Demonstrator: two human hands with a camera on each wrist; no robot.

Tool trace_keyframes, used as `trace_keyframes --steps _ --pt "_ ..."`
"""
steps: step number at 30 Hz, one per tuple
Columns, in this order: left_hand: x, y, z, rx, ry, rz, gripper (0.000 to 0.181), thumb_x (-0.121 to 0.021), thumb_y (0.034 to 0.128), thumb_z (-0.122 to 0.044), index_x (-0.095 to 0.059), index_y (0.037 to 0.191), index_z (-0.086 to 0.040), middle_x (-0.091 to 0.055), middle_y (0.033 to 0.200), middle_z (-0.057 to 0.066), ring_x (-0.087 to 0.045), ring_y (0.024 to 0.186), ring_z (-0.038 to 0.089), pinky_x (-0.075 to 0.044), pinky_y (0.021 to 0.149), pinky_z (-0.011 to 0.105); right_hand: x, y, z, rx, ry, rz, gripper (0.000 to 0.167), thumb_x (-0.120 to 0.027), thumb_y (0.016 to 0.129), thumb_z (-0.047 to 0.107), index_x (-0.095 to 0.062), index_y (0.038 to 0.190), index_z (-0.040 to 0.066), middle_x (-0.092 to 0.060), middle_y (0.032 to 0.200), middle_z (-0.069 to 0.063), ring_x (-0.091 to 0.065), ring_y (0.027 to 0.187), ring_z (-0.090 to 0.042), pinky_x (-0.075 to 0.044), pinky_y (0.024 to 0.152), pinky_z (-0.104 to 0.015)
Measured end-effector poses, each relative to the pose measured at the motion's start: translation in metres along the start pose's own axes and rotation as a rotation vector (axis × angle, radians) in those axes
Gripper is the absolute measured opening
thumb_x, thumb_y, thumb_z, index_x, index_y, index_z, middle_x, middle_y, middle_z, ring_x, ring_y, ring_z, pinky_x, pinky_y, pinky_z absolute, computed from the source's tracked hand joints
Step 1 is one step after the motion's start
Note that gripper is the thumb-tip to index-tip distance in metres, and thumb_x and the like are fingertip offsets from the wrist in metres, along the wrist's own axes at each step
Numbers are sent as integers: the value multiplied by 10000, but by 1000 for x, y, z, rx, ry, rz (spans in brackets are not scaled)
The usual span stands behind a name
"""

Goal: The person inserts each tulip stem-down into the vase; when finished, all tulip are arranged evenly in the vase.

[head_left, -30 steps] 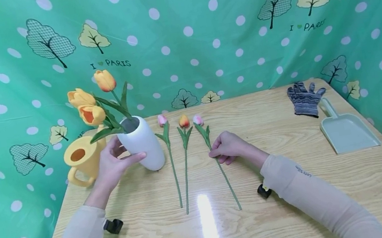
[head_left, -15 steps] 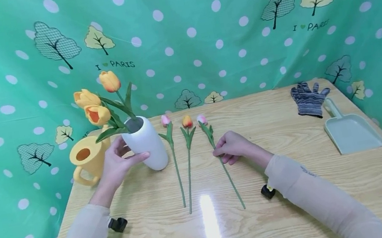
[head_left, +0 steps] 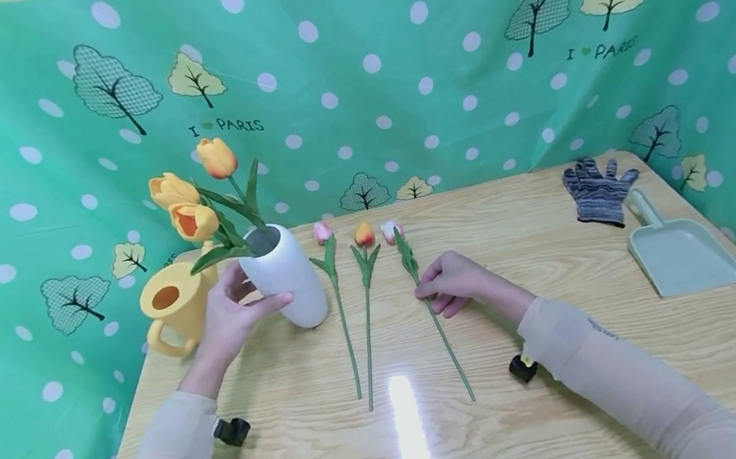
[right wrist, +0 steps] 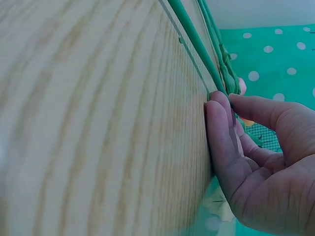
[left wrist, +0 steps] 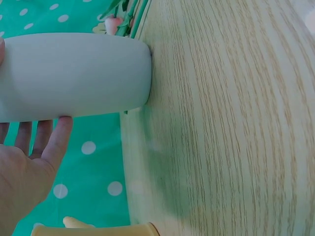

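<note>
6 tulips (head_left: 363,235); vase (head_left: 288,285), pitcher (head_left: 184,297), glove (head_left: 599,192), dustpan (head_left: 687,256): 1 each.

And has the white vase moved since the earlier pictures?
No: in the head view, the white vase shows no clear shift in any direction against the yellow watering can.

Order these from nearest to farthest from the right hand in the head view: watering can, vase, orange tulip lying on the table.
1. Orange tulip: a little left of the right hand.
2. Vase: farther left, gripped by the left hand.
3. Watering can: farthest left, beyond the vase.
</note>
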State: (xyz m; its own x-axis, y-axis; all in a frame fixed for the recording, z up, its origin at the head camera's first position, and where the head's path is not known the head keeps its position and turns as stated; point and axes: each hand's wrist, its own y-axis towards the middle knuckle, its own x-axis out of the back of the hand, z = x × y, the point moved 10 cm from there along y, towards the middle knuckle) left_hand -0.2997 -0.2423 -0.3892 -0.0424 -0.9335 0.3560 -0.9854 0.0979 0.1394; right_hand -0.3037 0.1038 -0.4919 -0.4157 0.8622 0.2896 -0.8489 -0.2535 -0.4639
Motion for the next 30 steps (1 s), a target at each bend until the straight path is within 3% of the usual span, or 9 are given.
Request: trace_keyframes --steps 16,30 --pt "-7 2 2 -3 1 18 772 -903 793 -252 -515 1459 -209 -589 1375 34 -575 1201 239 -517 938 361 6 0 -10 -1 21 -6 244 -764 921 172 -698 1092 11 -712 841 -160 -703 651 -215 -619 620 -379" --pt "3 0 1 -15 39 -5 780 -905 789 -294 -518 1462 -214 -598 1371 32 -582 1196 243 -513 959 393 -1 4 -6 7 40 18 256 -763 924 169 -691 1105 3 -715 844 -162 -707 657 -215 -621 632 -385"
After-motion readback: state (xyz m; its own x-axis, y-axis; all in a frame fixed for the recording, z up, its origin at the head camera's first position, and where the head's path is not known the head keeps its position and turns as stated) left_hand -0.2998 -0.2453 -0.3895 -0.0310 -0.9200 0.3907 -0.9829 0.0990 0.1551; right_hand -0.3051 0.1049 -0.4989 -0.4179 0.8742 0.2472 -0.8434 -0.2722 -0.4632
